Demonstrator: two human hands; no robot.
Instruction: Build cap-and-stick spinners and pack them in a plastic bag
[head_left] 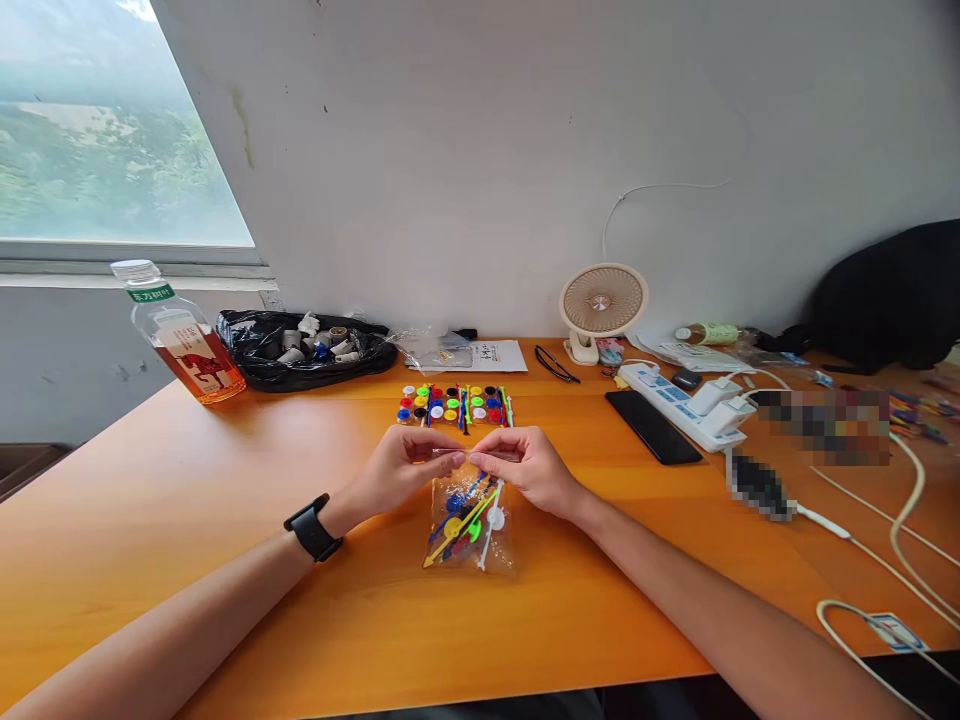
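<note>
Between my two hands hangs a clear plastic bag [469,540], pinched along its top edge. Inside it are colourful plastic pieces: a yellow arrow-shaped spinner [457,528], a white one [495,518], and green, blue and dark parts. My left hand [409,465], with a black band on its wrist, grips the top edge with thumb and fingers. My right hand [529,465] pinches the same edge, its thumb touching or nearly touching the left one. Just beyond my hands, rows of small coloured discs [451,405] lie with several thin coloured arrow sticks [465,408] between them.
At the back left stand a bottle of amber drink [191,350] and a black bag [300,375] of grey parts. A small fan [602,305], glasses [556,364], a phone [652,427] and a power strip [679,405] sit to the right. Cables [911,500] trail along the right side.
</note>
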